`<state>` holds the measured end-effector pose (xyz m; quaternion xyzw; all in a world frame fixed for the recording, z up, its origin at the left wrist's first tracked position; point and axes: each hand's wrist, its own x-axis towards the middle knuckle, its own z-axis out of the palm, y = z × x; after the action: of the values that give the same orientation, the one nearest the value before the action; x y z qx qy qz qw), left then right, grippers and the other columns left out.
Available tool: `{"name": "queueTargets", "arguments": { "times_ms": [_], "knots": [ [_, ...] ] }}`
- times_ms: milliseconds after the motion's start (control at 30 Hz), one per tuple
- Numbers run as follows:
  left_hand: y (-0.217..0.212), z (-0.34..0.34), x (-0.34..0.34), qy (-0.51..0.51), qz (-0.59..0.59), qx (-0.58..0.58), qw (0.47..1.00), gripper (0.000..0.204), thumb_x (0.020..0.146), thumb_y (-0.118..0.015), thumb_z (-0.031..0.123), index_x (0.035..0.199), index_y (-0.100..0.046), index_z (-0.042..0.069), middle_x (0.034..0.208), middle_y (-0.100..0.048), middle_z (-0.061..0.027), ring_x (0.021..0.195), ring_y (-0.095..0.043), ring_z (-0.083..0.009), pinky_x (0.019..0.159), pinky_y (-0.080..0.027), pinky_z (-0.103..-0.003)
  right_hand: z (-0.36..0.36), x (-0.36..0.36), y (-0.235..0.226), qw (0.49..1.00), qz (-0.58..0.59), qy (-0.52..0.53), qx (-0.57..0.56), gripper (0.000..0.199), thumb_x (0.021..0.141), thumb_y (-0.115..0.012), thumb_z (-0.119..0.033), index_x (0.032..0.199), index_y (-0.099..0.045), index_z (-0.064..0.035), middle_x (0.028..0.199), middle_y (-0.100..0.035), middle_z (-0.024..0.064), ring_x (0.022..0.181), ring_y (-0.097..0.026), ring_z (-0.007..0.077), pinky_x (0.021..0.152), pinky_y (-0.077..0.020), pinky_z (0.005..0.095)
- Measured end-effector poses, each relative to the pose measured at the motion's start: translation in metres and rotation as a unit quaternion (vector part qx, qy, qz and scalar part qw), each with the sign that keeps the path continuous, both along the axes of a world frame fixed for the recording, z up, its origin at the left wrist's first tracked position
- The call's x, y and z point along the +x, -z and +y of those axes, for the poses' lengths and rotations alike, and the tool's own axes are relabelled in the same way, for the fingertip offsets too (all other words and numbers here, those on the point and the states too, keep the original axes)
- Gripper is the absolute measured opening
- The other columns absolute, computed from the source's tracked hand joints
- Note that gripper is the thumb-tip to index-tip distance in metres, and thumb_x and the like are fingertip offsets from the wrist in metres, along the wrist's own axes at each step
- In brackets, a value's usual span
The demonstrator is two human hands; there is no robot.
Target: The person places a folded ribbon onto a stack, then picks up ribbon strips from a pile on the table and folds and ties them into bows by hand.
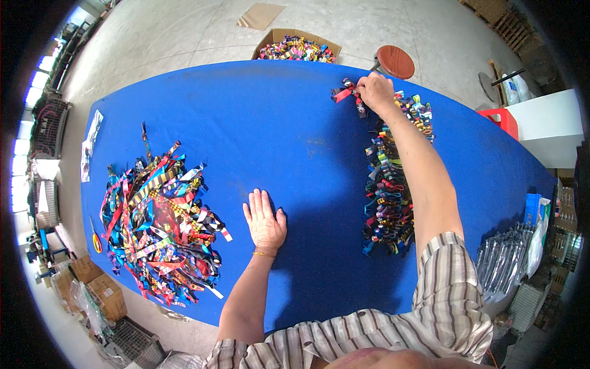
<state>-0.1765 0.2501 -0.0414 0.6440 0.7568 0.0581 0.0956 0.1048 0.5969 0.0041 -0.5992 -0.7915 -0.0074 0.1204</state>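
Observation:
My left hand (265, 225) lies flat on the blue table cover (295, 160), fingers stretched out, holding nothing. At the far right, my right hand (375, 92) is closed at a dark and red patterned ribbon piece (348, 93); its fingertips are partly hidden. This is at the far end of a long row of looped ribbon pieces (387, 184), set closely side by side in many colours. My right forearm passes over part of that row. To the left of my left hand spreads a loose heap of multicoloured printed ribbon strips (163, 227).
Yellow-handled scissors (96, 242) lie at the table's left edge, below printed sheets (91, 144). Beyond the far edge stand a cardboard box (335, 50) full of colourful pieces and a round brown stool (395, 62). Clear plastic-wrapped goods (504, 258) stand at the right edge.

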Motion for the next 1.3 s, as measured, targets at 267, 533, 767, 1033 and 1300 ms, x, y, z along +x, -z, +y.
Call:
{"name": "queueTargets", "arguments": {
  "times_ms": [267,533,767,1033,1300],
  "knots": [
    [-0.002,0.002,0.001,-0.002,-0.002,0.002,1.0,0.068,0.088,-0.05,0.029,0.144,-0.03,-0.004,0.152,-0.026,-0.0207,0.144,-0.019,-0.0341,0.117,-0.008,-0.051,0.008,0.007,0.004,1.0,-0.006,0.022,-0.004,0.014,0.076,-0.071,-0.027,0.085,-0.072,-0.0155,0.092,-0.064,0.0085,0.097,-0.06,0.0268,0.082,-0.042,0.0441],
    [0.002,0.0,0.002,0.006,0.0,0.03,1.0,0.066,0.088,-0.05,0.029,0.143,-0.031,-0.003,0.151,-0.028,-0.0209,0.143,-0.02,-0.0345,0.117,-0.01,-0.051,0.001,0.012,-0.003,0.999,0.026,0.03,0.004,0.016,0.077,-0.072,-0.026,0.087,-0.071,-0.014,0.095,-0.064,0.0076,0.099,-0.06,0.0257,0.084,-0.0414,0.0431],
    [0.001,-0.005,-0.003,-0.003,0.0,0.038,0.999,0.066,0.088,-0.051,0.029,0.142,-0.033,-0.003,0.15,-0.03,-0.0201,0.142,-0.023,-0.0339,0.116,-0.011,-0.051,-0.1,-0.02,-0.036,0.983,0.106,-0.144,0.042,0.01,0.082,-0.064,-0.016,0.088,-0.064,-0.009,0.092,-0.061,0.0101,0.087,-0.059,0.0311,0.077,-0.0471,0.043],
    [-0.008,0.005,0.005,-0.009,-0.041,0.043,0.998,0.064,0.089,-0.05,0.03,0.142,-0.034,-0.001,0.151,-0.03,-0.0188,0.142,-0.023,-0.0333,0.116,-0.012,-0.05,-0.44,-0.065,-0.056,0.871,0.045,-0.291,-0.394,0.05,0.081,-0.069,-0.021,0.121,-0.049,0.0012,0.135,-0.042,0.0245,0.086,-0.065,0.0376,0.074,-0.054,0.0446],
    [0.001,-0.001,-0.002,-0.003,-0.032,0.024,0.999,0.068,0.091,-0.048,0.032,0.146,-0.025,-0.001,0.155,-0.02,-0.018,0.145,-0.015,-0.0328,0.116,-0.011,-0.051,-0.558,-0.042,-0.041,0.828,-0.097,-0.265,-0.485,0.087,0.075,-0.074,-0.02,0.145,-0.027,-0.0004,0.155,-0.005,0.0263,0.083,-0.068,0.0374,0.068,-0.0561,0.0441]
  ]
}}
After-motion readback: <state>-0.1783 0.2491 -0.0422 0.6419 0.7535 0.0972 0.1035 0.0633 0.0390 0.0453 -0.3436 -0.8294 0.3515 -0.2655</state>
